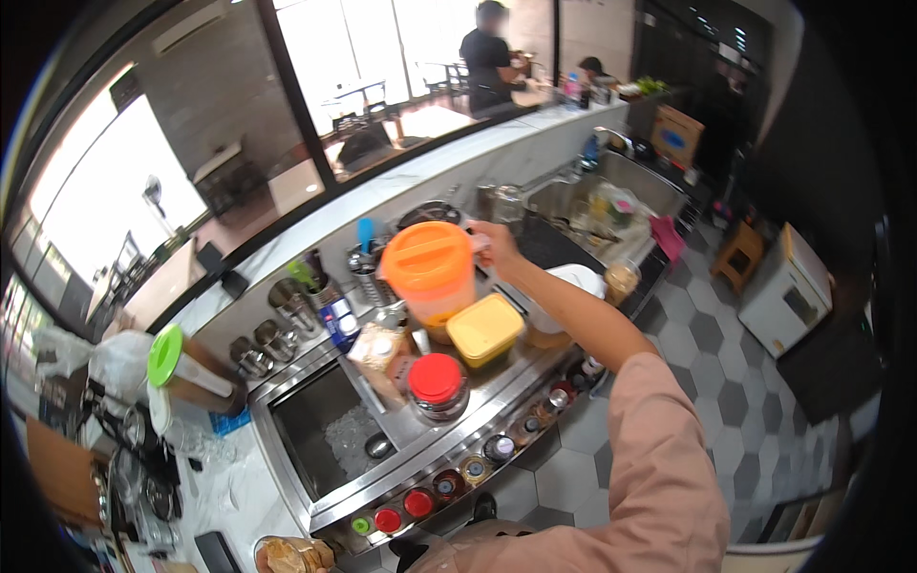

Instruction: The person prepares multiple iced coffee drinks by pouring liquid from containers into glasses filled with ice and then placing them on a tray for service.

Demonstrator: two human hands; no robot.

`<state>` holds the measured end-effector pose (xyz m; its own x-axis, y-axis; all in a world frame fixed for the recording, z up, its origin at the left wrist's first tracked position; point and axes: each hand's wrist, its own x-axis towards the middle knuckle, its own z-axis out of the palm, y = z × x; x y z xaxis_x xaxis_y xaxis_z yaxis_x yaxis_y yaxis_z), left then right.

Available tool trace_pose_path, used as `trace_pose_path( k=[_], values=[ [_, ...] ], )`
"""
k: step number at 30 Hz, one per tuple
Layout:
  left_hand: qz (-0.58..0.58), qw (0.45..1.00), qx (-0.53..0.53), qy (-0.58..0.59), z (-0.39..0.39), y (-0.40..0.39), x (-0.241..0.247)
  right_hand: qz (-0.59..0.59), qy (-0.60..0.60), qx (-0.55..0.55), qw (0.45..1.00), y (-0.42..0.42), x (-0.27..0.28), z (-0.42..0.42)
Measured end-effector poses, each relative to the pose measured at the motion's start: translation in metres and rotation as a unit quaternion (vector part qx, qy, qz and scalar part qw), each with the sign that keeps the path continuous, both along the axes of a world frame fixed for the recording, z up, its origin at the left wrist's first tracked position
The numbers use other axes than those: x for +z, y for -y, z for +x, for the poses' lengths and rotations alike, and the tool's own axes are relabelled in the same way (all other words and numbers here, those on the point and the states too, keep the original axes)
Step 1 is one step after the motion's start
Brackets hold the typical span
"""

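My right hand (494, 247) is closed around the handle of a translucent plastic pitcher (437, 294) with an orange lid, which holds some orange-yellow content low down. Below it on the steel counter sit a yellow lidded tub (486, 329), a red-lidded jar (437, 387) and an opened carton or bag (383, 358). Under my right forearm, partly hidden, is a white-lidded container (577, 279). I cannot make out my left hand; at the bottom left edge stands a glass container (294, 555) with crumpled tan content, cut off by the picture's rim.
An ice bin (337, 430) with a metal scoop opens on the left. Several bottles line the front rail (458, 473). A green-lidded pitcher (190, 369) stands far left. The sink (637, 179) at right holds dishes. Beyond the glass, a person (491, 64) stands in the dining area.
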<state>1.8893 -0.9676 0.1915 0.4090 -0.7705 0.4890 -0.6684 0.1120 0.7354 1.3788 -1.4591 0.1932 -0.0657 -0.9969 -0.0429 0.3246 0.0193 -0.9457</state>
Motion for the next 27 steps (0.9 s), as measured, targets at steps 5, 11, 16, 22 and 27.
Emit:
trace_pose_path(
  k=[5,11,16,22,27],
  values=[
    [0.02,0.99,-0.095,-0.104,-0.04,0.045,0.001,-0.127,-0.289,-0.131,0.94,-0.025,0.008,-0.018],
    [0.025,0.931,-0.338,-0.135,-0.115,0.116,0.006,-0.327,-0.246,0.227,0.884,-0.275,0.058,0.053],
    [0.092,0.868,-0.477,-0.1,-0.22,0.156,0.032,-0.255,-0.292,0.128,0.913,-0.369,0.033,0.072],
    [0.108,0.796,-0.595,-0.015,-0.311,0.19,0.044,-0.151,-0.3,-0.033,0.941,-0.387,0.023,0.011],
    [0.13,0.761,-0.597,-0.219,-0.318,0.188,0.057,-0.181,-0.328,-0.236,0.897,-0.371,0.0,-0.084]
  ],
)
